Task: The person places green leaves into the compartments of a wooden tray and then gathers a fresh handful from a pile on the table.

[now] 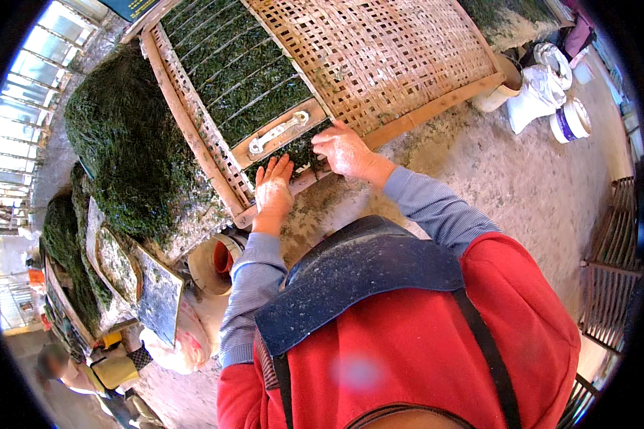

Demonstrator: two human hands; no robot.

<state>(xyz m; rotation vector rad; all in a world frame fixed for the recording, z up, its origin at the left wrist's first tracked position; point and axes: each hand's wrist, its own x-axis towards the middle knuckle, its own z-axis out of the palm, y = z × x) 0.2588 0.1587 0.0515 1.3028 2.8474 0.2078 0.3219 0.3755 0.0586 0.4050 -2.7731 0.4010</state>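
My left hand lies with its fingers stretched out on dark green stringy plant matter at the near end of a slatted frame. My right hand is at the frame's near right corner, its fingers curled in. Whatever the right fingers may pinch is hidden. Just beyond both hands, a wooden end board carries a pale handle. Thin crossbars span the layer of green inside the frame. Beneath lies a woven slat tray with a wooden rim.
A big heap of green strands stands left of the tray. Buckets and a flat dark board are at the lower left. White sacks and a white pail sit at the far right. Another person is at the lower left.
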